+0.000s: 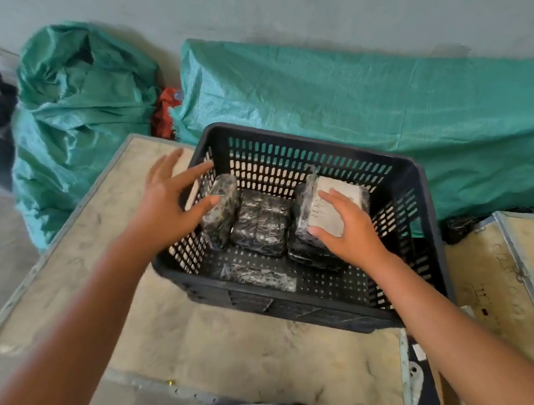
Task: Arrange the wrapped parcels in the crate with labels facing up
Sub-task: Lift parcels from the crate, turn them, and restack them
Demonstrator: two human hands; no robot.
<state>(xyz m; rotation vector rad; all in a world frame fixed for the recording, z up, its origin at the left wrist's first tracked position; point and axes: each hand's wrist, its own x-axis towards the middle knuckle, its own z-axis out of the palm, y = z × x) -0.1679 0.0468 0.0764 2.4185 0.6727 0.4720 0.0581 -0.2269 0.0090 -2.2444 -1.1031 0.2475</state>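
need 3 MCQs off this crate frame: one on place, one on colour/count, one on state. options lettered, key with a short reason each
1. Where does the parcel with the white label lie in the black crate?
A. right side
B. left side
C. outside, on the board

2. What colour are the woven sacks behind the crate?
A. red
B. green
C. yellow

3. What is the right hand doing?
A. hanging clear of the crate
B. resting on the labelled parcel, fingers spread
C. gripping the crate rim

Key: 1 A, the label shows on the crate's right side, stacked on a dark parcel. 2 B, both sacks are teal green. 3 B, its palm and fingers lie on the label, while the left hand reaches open toward the tilted parcel at the left wall.
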